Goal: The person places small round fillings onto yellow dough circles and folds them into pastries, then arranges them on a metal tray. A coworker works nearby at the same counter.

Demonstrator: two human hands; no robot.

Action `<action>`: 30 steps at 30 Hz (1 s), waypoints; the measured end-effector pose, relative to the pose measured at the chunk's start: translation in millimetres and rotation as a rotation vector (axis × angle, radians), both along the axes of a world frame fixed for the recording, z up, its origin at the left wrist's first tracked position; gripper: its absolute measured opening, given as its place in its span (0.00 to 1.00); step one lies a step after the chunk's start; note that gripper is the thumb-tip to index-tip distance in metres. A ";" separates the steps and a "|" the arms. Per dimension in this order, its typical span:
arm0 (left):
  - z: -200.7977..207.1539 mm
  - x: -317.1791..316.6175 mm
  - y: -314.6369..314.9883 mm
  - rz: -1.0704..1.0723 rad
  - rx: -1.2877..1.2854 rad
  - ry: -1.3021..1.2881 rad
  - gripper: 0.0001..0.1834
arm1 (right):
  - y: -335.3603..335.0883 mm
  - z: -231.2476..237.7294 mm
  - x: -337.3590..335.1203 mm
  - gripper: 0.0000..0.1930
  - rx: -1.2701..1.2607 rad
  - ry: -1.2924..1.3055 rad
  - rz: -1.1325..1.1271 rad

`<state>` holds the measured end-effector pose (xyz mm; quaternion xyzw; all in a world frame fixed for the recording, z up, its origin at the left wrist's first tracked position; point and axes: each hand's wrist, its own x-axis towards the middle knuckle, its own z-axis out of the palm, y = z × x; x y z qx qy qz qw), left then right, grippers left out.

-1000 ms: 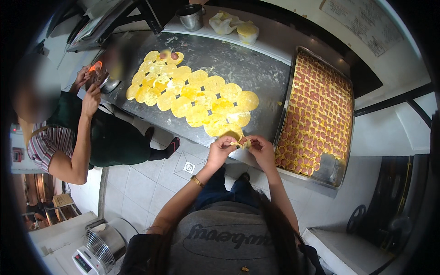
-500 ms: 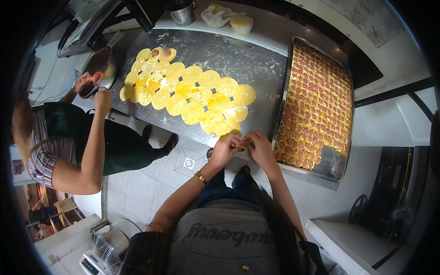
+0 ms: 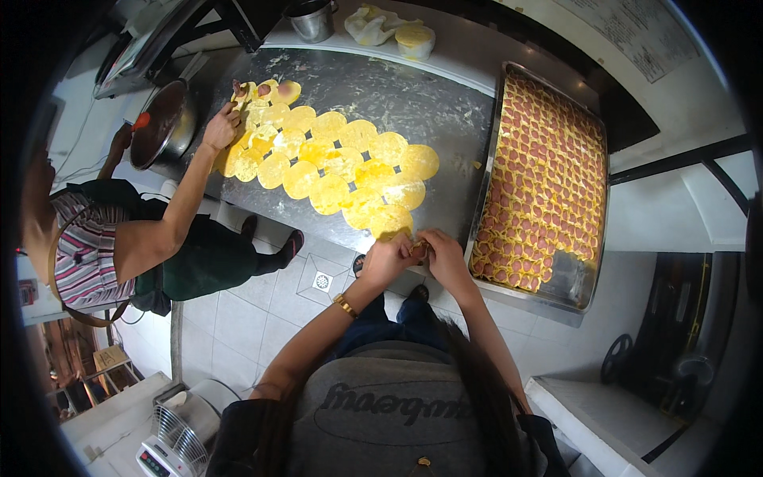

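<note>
My left hand and my right hand meet at the table's front edge, both closed around one small filled dough round. Its yellow dough is folded about a reddish-brown filling, and my fingertips pinch the rim. Just beyond my left hand lie flat yellow dough rounds, set edge to edge and overlapping in slanting rows on the dark metal table. A few at the far left carry a lump of filling. To my right is a large metal tray full of folded pieces with filling showing.
At the left a co-worker's hand touches the far-left rounds; the other holds an orange-handled utensil at a steel pot of filling. A metal pail and white tub stand at the back. A scale is at lower left.
The co-worker's hand has moved from the pot to the far-left dough rounds, where another lump of filling now shows. My hands stay in place, fingers drawn closer over the filled round.
</note>
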<state>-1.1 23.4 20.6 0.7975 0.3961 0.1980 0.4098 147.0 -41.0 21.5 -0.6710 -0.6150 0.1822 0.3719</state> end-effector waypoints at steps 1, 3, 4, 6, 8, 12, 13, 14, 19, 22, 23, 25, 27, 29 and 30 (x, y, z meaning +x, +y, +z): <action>-3.7 -3.5 -0.3 0.001 0.026 -0.059 0.13 | -1.8 3.6 -2.1 0.16 -0.021 -0.016 -0.020; -10.5 -5.4 -0.5 -0.001 0.042 -0.140 0.14 | -4.3 13.2 -7.4 0.16 -0.063 -0.047 -0.061; -11.5 -4.0 0.9 -0.006 0.032 -0.164 0.15 | -3.9 11.8 -8.3 0.16 -0.099 -0.013 -0.030; -12.9 -3.4 0.1 -0.013 0.009 -0.165 0.15 | -2.0 7.4 -8.4 0.18 -0.170 0.055 0.031; -11.4 -3.5 -0.5 -0.016 -0.015 -0.120 0.15 | 0.2 10.8 -5.6 0.17 -0.183 0.073 0.086; -0.6 -2.3 0.5 -0.009 -0.143 -0.065 0.12 | -5.0 5.0 -6.1 0.17 -0.094 -0.046 -0.029; -0.8 -3.3 1.9 -0.026 -0.134 -0.072 0.12 | -5.2 5.7 -7.3 0.17 -0.118 -0.045 -0.008; -0.4 -3.7 2.6 -0.043 -0.125 -0.079 0.11 | -5.3 6.5 -8.2 0.18 -0.142 -0.043 0.012; 5.8 -4.5 -0.4 -0.061 -0.033 -0.097 0.11 | -9.2 7.3 -5.6 0.18 -0.137 -0.019 0.031; 1.2 -5.1 -0.2 -0.057 -0.051 -0.070 0.11 | -9.0 12.1 -8.3 0.17 -0.166 0.000 -0.008; 0.6 -4.6 0.0 -0.055 -0.065 -0.058 0.12 | -7.2 12.5 -9.1 0.17 -0.155 0.008 0.007; 2.9 -5.2 0.7 -0.085 -0.059 -0.007 0.12 | -7.0 12.1 -8.4 0.15 -0.126 0.007 0.014; 4.2 -5.8 1.4 -0.080 -0.049 0.010 0.12 | -8.7 10.1 -6.0 0.14 -0.091 -0.011 -0.001; 4.2 -8.8 -0.2 -0.038 -0.039 -0.007 0.12 | -9.3 13.9 -8.6 0.14 -0.117 -0.026 -0.024; 1.4 -9.3 0.0 -0.054 -0.047 -0.022 0.13 | -9.6 15.2 -9.6 0.14 -0.130 -0.034 -0.036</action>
